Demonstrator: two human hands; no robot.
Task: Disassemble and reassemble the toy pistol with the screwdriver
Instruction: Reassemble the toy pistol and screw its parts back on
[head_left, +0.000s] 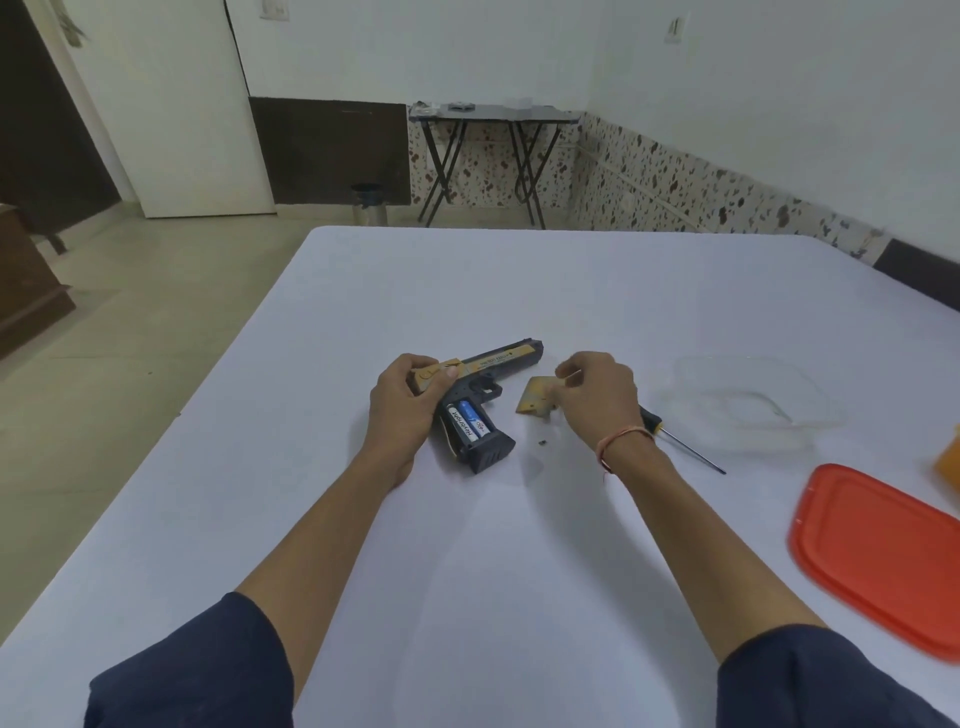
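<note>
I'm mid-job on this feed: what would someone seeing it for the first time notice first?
The toy pistol lies on the white table, its rear gripped by the left hand, its handle open with batteries exposed. Beside it, by the curled right hand, lie a detached tan cover and a tiny dark piece, likely a screw. At far right, the bright red lid stands out; the screwdriver lies between it and the right hand.

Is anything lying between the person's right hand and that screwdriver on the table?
Nothing visible does. The screwdriver lies on the table right beside the right hand, its handle partly hidden behind the wrist. The clear container sits beyond it.
</note>
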